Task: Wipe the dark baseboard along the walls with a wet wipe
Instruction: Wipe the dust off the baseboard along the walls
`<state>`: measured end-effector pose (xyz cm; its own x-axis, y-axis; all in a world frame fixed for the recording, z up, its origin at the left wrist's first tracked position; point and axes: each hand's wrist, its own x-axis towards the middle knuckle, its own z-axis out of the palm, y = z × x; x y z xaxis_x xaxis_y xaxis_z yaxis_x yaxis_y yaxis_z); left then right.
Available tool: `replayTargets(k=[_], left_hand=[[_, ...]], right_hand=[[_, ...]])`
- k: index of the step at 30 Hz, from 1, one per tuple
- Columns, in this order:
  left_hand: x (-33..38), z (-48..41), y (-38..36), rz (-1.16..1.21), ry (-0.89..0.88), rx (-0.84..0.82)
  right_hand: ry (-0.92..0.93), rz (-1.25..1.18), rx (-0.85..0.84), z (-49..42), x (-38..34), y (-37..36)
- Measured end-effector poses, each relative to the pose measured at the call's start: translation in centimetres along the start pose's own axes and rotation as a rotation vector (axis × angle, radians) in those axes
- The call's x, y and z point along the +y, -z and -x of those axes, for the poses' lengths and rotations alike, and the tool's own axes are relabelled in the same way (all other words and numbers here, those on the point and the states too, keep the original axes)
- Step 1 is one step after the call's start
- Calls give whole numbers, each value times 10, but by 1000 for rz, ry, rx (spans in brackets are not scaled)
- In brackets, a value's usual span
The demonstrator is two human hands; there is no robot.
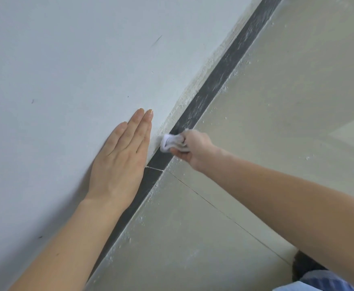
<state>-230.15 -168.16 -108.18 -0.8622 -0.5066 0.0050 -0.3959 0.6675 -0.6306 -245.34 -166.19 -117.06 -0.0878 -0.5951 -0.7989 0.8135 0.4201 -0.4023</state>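
Note:
The dark baseboard (pixel 220 80) runs diagonally from the lower left to the upper right between the pale wall and the floor. Beyond my hands it is streaked with white dust; the stretch nearer to me looks darker. My right hand (pixel 195 149) grips a crumpled white wet wipe (pixel 171 141) and presses it against the baseboard near the middle of the view. My left hand (pixel 123 156) lies flat on the wall just above the baseboard, fingers straight and together, holding nothing.
The white wall (pixel 66 59) fills the left side and bears a few small dark marks. Beige floor tiles (pixel 277 101) with white dust specks fill the right. A blue striped cloth edge (pixel 323 282) shows at the bottom right.

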Motion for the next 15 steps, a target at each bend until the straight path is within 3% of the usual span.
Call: replayTargets(k=[3, 6, 12, 15], left_hand=[[1, 1, 0, 21, 2, -6], [1, 2, -1, 16, -1, 1], [1, 1, 0, -24, -29, 4], [0, 1, 2, 12, -3, -18]], right_hand=[[55, -199, 116, -4, -21, 15], [32, -142, 182, 4, -16, 23], [-224, 288, -160, 33, 49, -10], [-161, 294, -167, 19, 34, -18]])
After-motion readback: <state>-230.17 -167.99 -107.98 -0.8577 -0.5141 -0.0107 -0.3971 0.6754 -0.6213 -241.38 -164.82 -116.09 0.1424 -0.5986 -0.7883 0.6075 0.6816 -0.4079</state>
